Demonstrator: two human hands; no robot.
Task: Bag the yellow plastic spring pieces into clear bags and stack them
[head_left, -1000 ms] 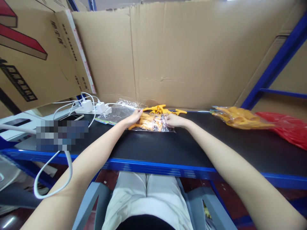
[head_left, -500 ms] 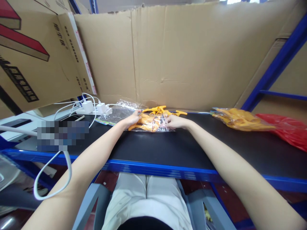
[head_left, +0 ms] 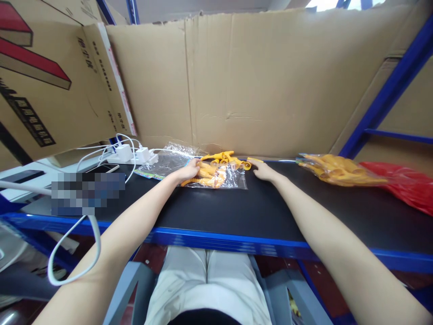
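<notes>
Your left hand [head_left: 187, 171] pinches the left edge of the clear bag [head_left: 216, 177] of orange parts; bag lies flat on the black mat [head_left: 257, 210]. Right hand [head_left: 264, 170] is just right of the bag, fingers on a loose orange piece [head_left: 254, 160]; can't tell if gripped. Cardboard wall [head_left: 264, 81] behind. Carton [head_left: 43, 76] far left: print unreadable.

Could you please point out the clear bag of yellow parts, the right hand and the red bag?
clear bag of yellow parts [head_left: 216, 177], head view, bag's middle.
right hand [head_left: 263, 170], head view, back of hand.
red bag [head_left: 402, 183], head view, its middle.
</notes>
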